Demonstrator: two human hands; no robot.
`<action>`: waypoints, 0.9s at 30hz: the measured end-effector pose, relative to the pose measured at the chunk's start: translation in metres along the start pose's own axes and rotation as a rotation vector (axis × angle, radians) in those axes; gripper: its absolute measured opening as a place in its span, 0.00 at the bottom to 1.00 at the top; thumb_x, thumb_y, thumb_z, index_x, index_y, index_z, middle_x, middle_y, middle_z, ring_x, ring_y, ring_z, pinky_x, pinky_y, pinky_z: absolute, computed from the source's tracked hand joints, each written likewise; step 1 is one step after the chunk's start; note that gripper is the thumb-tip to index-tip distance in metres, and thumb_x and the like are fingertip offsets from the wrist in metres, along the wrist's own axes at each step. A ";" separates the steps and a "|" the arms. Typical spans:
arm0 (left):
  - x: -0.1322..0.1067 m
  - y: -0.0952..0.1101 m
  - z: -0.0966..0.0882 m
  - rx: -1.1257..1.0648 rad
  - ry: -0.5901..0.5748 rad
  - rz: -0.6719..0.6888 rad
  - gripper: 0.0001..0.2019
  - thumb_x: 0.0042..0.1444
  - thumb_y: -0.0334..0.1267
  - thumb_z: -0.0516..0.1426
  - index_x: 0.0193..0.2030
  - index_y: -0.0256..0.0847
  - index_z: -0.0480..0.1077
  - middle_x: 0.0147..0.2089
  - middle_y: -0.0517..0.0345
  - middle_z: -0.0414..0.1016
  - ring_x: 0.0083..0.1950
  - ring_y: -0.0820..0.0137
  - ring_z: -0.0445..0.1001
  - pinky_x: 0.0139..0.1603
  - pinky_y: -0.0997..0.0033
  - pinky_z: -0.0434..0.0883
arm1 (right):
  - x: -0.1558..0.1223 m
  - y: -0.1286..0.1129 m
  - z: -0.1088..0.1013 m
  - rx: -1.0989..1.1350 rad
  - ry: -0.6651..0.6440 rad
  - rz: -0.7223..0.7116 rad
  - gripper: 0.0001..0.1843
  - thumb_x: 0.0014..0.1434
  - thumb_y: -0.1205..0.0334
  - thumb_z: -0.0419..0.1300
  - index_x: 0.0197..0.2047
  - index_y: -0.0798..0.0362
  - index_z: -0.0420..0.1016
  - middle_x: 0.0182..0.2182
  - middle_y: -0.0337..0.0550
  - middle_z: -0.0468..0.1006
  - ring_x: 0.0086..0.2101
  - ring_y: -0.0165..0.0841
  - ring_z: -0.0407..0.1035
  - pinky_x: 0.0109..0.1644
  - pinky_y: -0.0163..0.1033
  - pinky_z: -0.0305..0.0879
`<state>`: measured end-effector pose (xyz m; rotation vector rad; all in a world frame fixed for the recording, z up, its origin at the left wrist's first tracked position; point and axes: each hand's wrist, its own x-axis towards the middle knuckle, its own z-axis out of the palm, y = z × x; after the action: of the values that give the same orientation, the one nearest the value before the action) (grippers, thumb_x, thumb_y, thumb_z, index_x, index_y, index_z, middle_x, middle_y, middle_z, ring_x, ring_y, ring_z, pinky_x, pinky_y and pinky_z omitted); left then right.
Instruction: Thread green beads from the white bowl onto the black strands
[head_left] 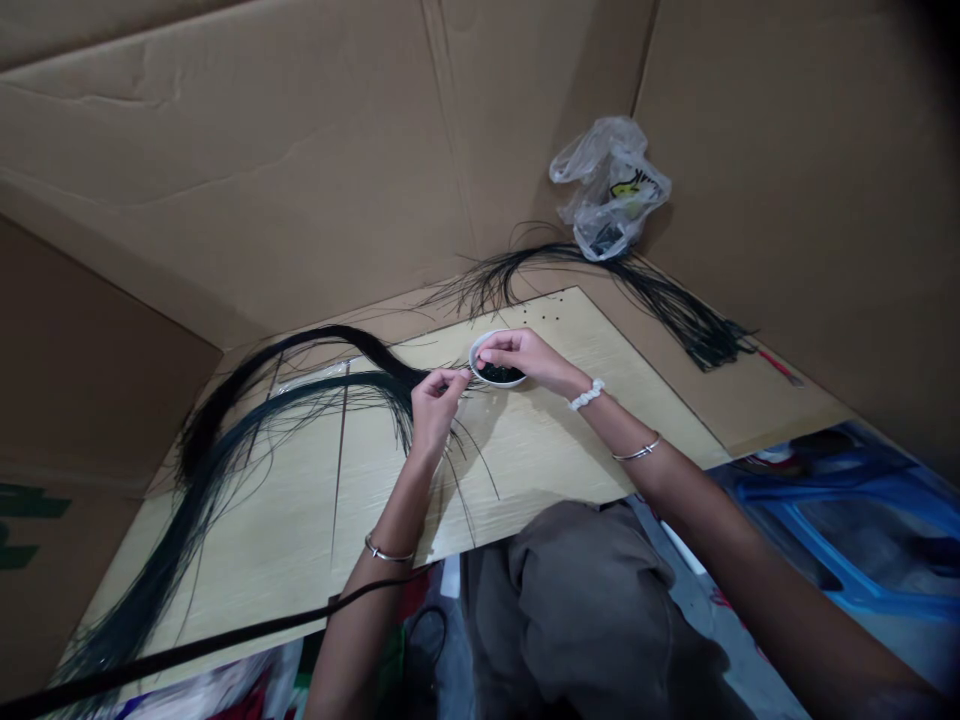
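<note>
A long bundle of black hair strands (225, 420) lies across the pale wooden board (540, 450), sweeping from the lower left toward the middle. My left hand (435, 400) is closed in a pinch on a few of these strands, which hang down from its fingers. My right hand (521, 355) hovers over a small white bowl (480, 352) that holds small dark bits. Its fingertips are pinched together at the bowl; what they hold is too small to make out.
A second bundle of black strands (675, 305) arcs along the back right, ending in a tied end with a red tip. A crumpled clear plastic bag (611, 185) rests against the cardboard walls (262, 150). A blue plastic stool (840, 530) stands at the lower right.
</note>
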<state>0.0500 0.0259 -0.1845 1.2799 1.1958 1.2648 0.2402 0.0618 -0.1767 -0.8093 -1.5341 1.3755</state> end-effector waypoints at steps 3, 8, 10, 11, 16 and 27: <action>0.000 -0.001 0.000 0.017 0.003 0.003 0.13 0.50 0.47 0.66 0.31 0.38 0.76 0.25 0.61 0.69 0.24 0.77 0.59 0.23 0.77 0.53 | 0.000 0.001 -0.001 -0.033 -0.005 -0.018 0.15 0.57 0.53 0.66 0.37 0.59 0.79 0.36 0.46 0.81 0.37 0.30 0.72 0.45 0.36 0.66; 0.001 -0.002 -0.001 0.039 0.007 0.026 0.12 0.50 0.45 0.66 0.30 0.38 0.76 0.28 0.60 0.71 0.25 0.77 0.60 0.24 0.77 0.54 | 0.000 0.001 -0.003 -0.083 -0.019 -0.043 0.14 0.57 0.54 0.65 0.37 0.58 0.80 0.37 0.46 0.81 0.38 0.31 0.73 0.47 0.38 0.66; 0.001 -0.002 -0.001 0.052 0.009 0.032 0.11 0.50 0.44 0.65 0.30 0.38 0.75 0.28 0.60 0.72 0.25 0.77 0.60 0.24 0.77 0.54 | -0.001 -0.001 -0.003 -0.120 -0.006 -0.041 0.14 0.57 0.54 0.66 0.37 0.58 0.80 0.37 0.46 0.81 0.38 0.31 0.73 0.47 0.38 0.66; 0.000 -0.002 -0.001 0.058 0.007 0.035 0.11 0.50 0.44 0.65 0.29 0.38 0.75 0.28 0.60 0.72 0.25 0.77 0.60 0.24 0.77 0.54 | -0.002 -0.001 -0.003 -0.144 -0.003 -0.039 0.14 0.57 0.54 0.66 0.38 0.58 0.80 0.37 0.46 0.81 0.38 0.32 0.73 0.47 0.38 0.66; 0.000 -0.001 -0.001 0.087 -0.012 0.051 0.12 0.50 0.44 0.65 0.27 0.38 0.74 0.26 0.61 0.69 0.25 0.77 0.59 0.24 0.76 0.54 | -0.002 -0.004 -0.006 -0.228 -0.026 -0.021 0.13 0.56 0.55 0.66 0.38 0.58 0.80 0.37 0.45 0.81 0.39 0.32 0.73 0.47 0.39 0.67; -0.002 0.002 -0.001 0.131 -0.057 0.077 0.10 0.50 0.41 0.65 0.26 0.37 0.74 0.24 0.62 0.66 0.24 0.78 0.57 0.24 0.76 0.54 | -0.003 -0.001 -0.015 -0.249 -0.129 -0.046 0.15 0.57 0.53 0.66 0.38 0.57 0.81 0.38 0.44 0.81 0.39 0.32 0.73 0.47 0.38 0.66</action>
<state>0.0489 0.0238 -0.1827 1.4606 1.2155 1.2128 0.2548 0.0652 -0.1769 -0.8424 -1.8395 1.2388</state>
